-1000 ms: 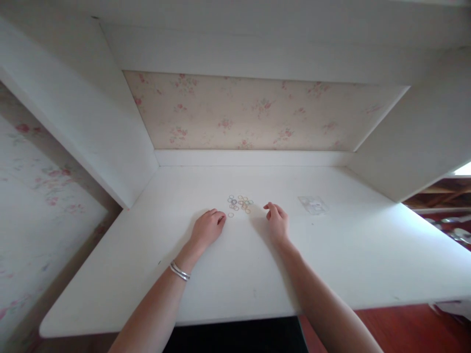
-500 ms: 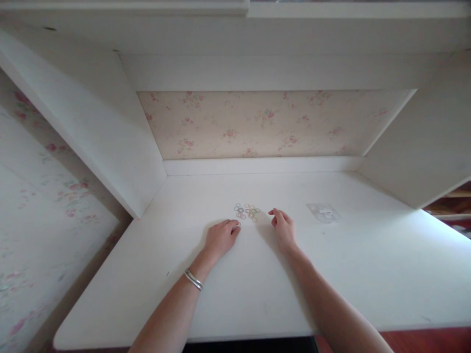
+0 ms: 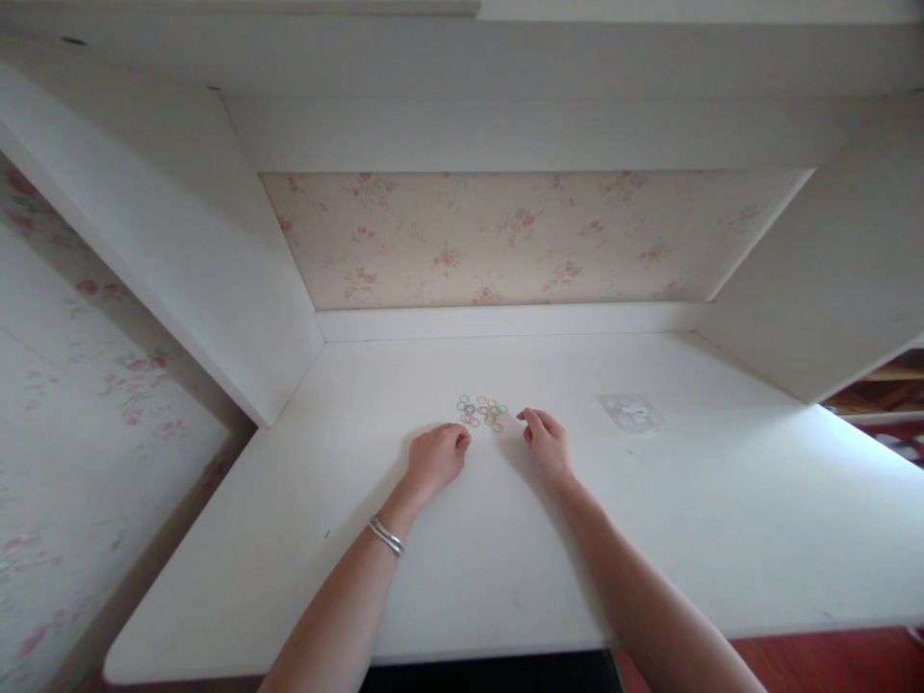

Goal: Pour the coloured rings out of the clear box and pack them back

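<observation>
A cluster of small thin rings (image 3: pixel 482 412) in grey, pink, yellow and green lies flat on the white desk (image 3: pixel 498 568). My left hand (image 3: pixel 439 455) rests just in front and left of the cluster, thumb and fingers pinched together; whatever is between them is hidden. A silver bracelet (image 3: pixel 386 536) circles that wrist. Right of the rings is my right hand (image 3: pixel 547 446), its index finger stretched toward them and the other fingers curled loosely. Nothing shows in it, and a small gap separates its fingertip from the nearest ring.
A clear plastic packet (image 3: pixel 630 413) lies on the desk to the right. White side panels (image 3: pixel 166 231) and an overhead shelf (image 3: pixel 462 58) frame the desk, with floral wallpaper (image 3: pixel 498 241) at the back. A dark seat edge (image 3: pixel 491 674) shows below the desk's front.
My right hand has moved slightly left, closer to the rings. A pale ring visible at my left fingertips before is now out of sight. The camera view has shifted a little.
</observation>
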{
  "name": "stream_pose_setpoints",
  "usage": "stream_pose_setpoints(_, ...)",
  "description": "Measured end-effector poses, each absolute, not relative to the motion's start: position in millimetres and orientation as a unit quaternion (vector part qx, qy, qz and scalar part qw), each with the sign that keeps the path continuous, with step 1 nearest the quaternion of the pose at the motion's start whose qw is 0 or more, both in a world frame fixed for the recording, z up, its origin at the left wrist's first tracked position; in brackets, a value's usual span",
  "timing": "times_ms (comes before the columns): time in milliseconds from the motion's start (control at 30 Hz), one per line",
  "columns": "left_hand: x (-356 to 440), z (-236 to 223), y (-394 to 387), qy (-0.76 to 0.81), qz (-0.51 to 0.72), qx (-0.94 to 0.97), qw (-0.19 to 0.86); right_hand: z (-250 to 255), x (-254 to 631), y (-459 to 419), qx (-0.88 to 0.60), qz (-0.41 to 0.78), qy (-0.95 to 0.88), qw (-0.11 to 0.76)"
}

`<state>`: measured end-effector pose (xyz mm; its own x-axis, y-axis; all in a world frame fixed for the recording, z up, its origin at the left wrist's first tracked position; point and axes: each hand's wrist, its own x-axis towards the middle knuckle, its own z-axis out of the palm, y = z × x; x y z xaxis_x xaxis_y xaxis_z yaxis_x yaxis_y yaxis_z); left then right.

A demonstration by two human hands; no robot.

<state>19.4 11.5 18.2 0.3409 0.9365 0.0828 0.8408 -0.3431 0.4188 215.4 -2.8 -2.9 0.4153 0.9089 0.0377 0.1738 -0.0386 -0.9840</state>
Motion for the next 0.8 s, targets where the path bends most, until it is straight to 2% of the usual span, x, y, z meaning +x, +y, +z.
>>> stream_pose_setpoints(167, 12, 17, 8, 0.519, 0.165, 0.823, 0.161, -3, 211, -5, -0.673, 0.263, -0.507, 0.471)
stream_pose_setpoints(367, -8, 18, -6, 0.428, 0.223, 0.852, 0.203, 7, 192, -13, -0.621, 0.03, -0.737, 0.267)
stream_pose_setpoints(467, -7, 19, -15, 0.406, 0.198, 0.87, 0.198, 11, 183, -14, -0.619, -0.013, -0.761, 0.192)
stream_pose_setpoints(633, 1, 22, -23, 0.412, 0.151, 0.877, 0.193, 12, 181, -13, -0.631, -0.016, -0.759, 0.158)
stream_pose_setpoints(800, 0, 26, -23, 0.41, 0.159, 0.871, 0.22, 7, 186, -13, -0.627, -0.005, -0.756, 0.185)
